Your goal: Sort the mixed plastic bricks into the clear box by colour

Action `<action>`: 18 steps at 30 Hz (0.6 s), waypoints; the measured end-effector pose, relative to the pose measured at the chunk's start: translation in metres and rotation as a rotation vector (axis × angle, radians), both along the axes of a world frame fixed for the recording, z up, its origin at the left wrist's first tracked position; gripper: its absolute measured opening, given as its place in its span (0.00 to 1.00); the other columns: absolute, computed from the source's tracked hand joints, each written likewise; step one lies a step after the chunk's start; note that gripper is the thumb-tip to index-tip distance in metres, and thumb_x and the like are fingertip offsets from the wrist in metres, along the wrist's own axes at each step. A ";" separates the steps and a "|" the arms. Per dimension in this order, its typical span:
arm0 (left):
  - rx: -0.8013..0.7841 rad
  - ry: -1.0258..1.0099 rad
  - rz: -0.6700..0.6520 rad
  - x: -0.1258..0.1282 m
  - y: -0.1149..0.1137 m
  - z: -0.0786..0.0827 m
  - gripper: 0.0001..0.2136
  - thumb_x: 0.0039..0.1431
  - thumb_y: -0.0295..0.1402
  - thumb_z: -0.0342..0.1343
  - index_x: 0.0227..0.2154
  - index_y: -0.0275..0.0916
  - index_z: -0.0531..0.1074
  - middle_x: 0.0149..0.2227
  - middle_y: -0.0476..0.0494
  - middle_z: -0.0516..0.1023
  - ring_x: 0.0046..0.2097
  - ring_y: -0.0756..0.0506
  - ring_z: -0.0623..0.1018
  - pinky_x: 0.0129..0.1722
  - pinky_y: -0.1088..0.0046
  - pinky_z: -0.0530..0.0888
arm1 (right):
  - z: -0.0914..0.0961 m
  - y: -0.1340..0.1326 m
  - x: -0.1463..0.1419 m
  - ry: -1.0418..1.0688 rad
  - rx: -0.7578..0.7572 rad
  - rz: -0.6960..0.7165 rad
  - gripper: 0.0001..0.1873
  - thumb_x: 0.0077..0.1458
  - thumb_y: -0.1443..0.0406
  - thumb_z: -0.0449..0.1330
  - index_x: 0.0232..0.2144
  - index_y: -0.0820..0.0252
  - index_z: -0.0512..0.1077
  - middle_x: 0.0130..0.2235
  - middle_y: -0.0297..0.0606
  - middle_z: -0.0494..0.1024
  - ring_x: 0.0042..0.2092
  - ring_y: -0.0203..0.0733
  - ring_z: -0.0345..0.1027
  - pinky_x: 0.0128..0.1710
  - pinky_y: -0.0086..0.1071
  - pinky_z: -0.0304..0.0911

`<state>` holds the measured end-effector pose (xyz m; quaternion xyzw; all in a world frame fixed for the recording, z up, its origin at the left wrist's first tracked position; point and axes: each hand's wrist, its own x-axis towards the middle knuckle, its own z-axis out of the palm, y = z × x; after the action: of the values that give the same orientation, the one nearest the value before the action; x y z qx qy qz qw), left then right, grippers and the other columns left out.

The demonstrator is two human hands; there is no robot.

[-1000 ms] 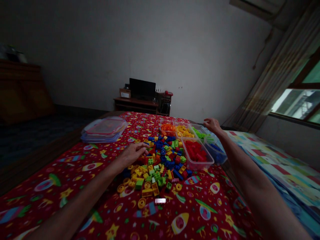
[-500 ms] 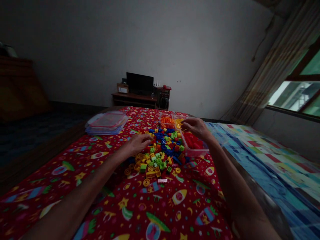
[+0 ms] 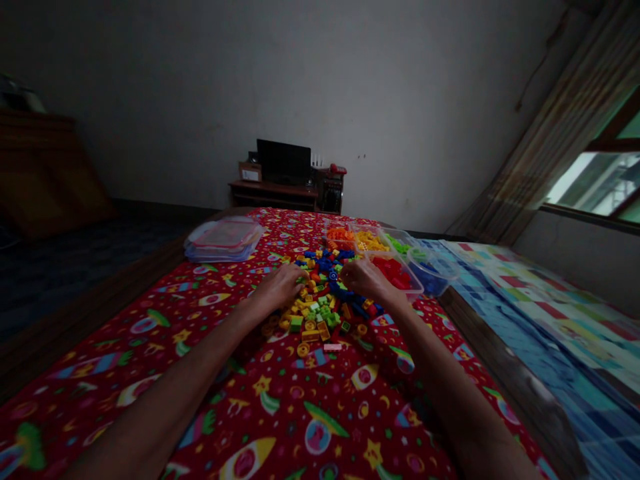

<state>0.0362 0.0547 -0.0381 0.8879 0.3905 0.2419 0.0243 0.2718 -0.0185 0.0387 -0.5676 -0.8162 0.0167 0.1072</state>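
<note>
A loose heap of toy building bricks [image 3: 320, 313] in yellow, green, blue, red and orange lies on the red patterned cloth [image 3: 300, 393]. At the heap's left side is my left hand [image 3: 281, 288], its fingers curled together among the bricks. My right hand [image 3: 369, 277] is over the right side, thumb and fingers bent in close; whatever either hand grips is hidden. Right behind it stands a clear box of red bricks [image 3: 393, 272]. Beyond are boxes of orange bricks [image 3: 341, 237], yellow bricks [image 3: 371, 241] and green bricks [image 3: 399, 244].
A round clear tub [image 3: 434, 272] with blue bricks sits at the cloth's right edge. Stacked clear lids [image 3: 225, 238] lie at the back left. One pale pink brick [image 3: 333, 347] is in front of the heap. A monitor [image 3: 284, 162] stands on a desk by the wall.
My right hand has come back from above the yellow bricks' box to the heap. My left hand stays at the heap, fingers more curled. The view has shifted, revealing the green and blue containers.
</note>
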 end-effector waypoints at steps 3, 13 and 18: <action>0.034 -0.032 -0.028 0.007 -0.005 0.007 0.09 0.57 0.28 0.52 0.38 0.38 0.75 0.43 0.39 0.77 0.48 0.42 0.73 0.51 0.66 0.68 | -0.004 0.000 0.002 -0.098 -0.051 -0.074 0.13 0.50 0.71 0.52 0.31 0.63 0.77 0.31 0.44 0.77 0.29 0.38 0.66 0.25 0.28 0.51; 0.033 0.138 -0.469 0.078 -0.102 0.031 0.14 0.59 0.44 0.54 0.39 0.40 0.75 0.44 0.41 0.75 0.48 0.42 0.72 0.51 0.64 0.68 | -0.017 0.010 0.010 0.268 0.040 0.097 0.28 0.45 0.79 0.51 0.49 0.65 0.72 0.38 0.43 0.79 0.37 0.38 0.70 0.36 0.27 0.62; 0.121 0.224 -0.403 0.079 -0.107 0.011 0.16 0.58 0.40 0.56 0.49 0.44 0.71 0.58 0.41 0.68 0.60 0.36 0.63 0.61 0.50 0.54 | -0.008 0.005 0.015 0.235 0.074 0.087 0.25 0.43 0.80 0.51 0.45 0.70 0.74 0.29 0.39 0.76 0.30 0.35 0.65 0.31 0.26 0.57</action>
<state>0.1156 -0.0518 -0.0271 0.9690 0.1904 0.1553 -0.0246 0.2868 -0.0134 0.0305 -0.5212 -0.8220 0.0577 0.2222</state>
